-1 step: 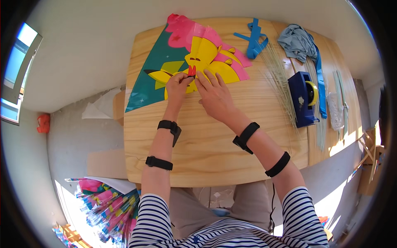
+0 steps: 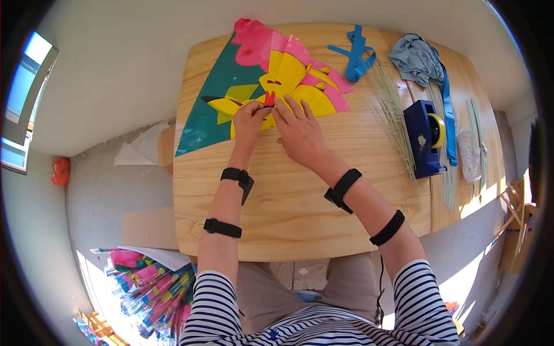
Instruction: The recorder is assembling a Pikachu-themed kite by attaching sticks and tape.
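Note:
A thin printed sheet [image 2: 210,124], kite-like in shape, lies on the wooden table in teal, pink and yellow. Its yellow part is folded or layered over the middle. At its near side my left hand [image 2: 250,118] has thumb and finger pinched together by a small red piece [image 2: 269,98] with a dark end; whether that piece is loose or part of the sheet I cannot tell. My right hand [image 2: 301,131] rests beside it, fingers stretched out flat over the yellow area, holding nothing. The fingertips of both hands almost meet.
Right of the sheet stand a blue tape dispenser [image 2: 422,138] with yellow tape and a spread of thin sticks [image 2: 392,109]. Blue ribbon [image 2: 358,57] and a grey-blue cloth [image 2: 416,59] lie at the back. Several colourful wrapped pieces [image 2: 153,288] are heaped below left of the table [image 2: 300,230].

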`<state>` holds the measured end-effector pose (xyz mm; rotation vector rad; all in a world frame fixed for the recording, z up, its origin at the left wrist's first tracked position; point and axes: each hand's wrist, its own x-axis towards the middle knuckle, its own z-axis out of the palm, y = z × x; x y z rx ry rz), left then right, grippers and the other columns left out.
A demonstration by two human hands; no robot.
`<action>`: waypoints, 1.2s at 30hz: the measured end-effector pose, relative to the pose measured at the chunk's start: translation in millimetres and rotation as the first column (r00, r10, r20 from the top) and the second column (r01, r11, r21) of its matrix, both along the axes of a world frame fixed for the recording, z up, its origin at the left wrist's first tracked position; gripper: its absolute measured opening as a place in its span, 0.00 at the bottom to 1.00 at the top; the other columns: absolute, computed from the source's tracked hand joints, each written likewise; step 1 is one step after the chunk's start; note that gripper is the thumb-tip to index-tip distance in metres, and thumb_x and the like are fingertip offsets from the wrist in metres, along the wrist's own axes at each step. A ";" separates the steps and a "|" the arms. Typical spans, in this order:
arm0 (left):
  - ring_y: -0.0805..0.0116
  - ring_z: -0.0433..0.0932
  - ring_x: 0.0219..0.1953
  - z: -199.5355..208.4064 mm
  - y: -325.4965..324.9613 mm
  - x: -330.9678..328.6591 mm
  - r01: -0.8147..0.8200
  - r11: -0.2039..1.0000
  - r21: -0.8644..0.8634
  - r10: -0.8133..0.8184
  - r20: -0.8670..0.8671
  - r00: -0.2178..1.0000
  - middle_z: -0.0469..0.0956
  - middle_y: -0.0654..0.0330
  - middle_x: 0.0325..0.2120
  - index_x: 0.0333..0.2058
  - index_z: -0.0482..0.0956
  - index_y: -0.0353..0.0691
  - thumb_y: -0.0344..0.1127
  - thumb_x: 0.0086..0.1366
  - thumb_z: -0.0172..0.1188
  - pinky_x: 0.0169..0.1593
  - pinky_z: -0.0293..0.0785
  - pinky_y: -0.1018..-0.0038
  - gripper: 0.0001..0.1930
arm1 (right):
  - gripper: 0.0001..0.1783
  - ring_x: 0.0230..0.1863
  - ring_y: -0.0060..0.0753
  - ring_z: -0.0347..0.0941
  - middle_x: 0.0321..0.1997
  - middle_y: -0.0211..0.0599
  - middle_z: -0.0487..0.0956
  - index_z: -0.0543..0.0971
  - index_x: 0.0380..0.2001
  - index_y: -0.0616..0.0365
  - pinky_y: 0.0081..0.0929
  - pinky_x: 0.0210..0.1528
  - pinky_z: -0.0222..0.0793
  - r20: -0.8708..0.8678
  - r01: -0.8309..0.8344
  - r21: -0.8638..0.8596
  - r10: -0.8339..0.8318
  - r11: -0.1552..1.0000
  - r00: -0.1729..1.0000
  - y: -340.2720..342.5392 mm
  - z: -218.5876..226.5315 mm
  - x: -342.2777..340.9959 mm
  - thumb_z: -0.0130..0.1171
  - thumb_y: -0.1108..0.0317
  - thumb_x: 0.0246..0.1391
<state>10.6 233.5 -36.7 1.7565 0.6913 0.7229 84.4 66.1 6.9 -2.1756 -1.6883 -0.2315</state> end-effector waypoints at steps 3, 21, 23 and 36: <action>0.81 0.70 0.27 -2.9 3.1 -1.1 0.048 0.995 0.083 -0.042 -0.072 0.997 0.75 0.68 0.23 0.31 0.80 0.31 0.25 0.58 0.66 0.32 0.68 0.80 0.05 | 0.39 0.74 0.50 0.54 0.72 0.43 0.62 0.70 0.63 0.63 0.54 0.74 0.50 0.056 -0.006 0.009 0.005 1.000 0.998 13.1 -6.7 2.1 0.70 0.66 0.46; 0.80 0.72 0.26 -1.4 -3.8 3.2 0.077 0.997 -0.001 -0.077 -0.051 0.996 0.77 0.67 0.24 0.32 0.81 0.34 0.24 0.54 0.70 0.32 0.70 0.80 0.07 | 0.30 0.68 0.49 0.63 0.59 0.40 0.75 0.75 0.58 0.56 0.57 0.73 0.48 0.047 0.035 0.136 -0.042 0.990 0.998 20.0 -15.4 6.3 0.67 0.58 0.53; 0.81 0.71 0.26 -0.8 -2.0 2.7 0.119 0.993 -0.023 -0.120 -0.065 0.991 0.76 0.68 0.23 0.31 0.80 0.34 0.23 0.55 0.69 0.32 0.69 0.80 0.06 | 0.31 0.69 0.49 0.62 0.61 0.40 0.74 0.75 0.58 0.55 0.60 0.74 0.46 -0.004 0.125 -0.007 -0.125 0.992 0.992 10.7 -28.0 13.1 0.67 0.55 0.53; 0.74 0.73 0.27 65.4 -6.2 -24.9 -0.152 0.920 0.360 0.079 0.211 0.974 0.76 0.64 0.25 0.31 0.76 0.33 0.20 0.60 0.65 0.34 0.71 0.76 0.05 | 0.38 0.76 0.52 0.52 0.74 0.49 0.59 0.67 0.68 0.42 0.78 0.67 0.46 0.003 0.146 -0.156 -0.148 0.977 0.989 6.4 -39.4 4.7 0.59 0.42 0.58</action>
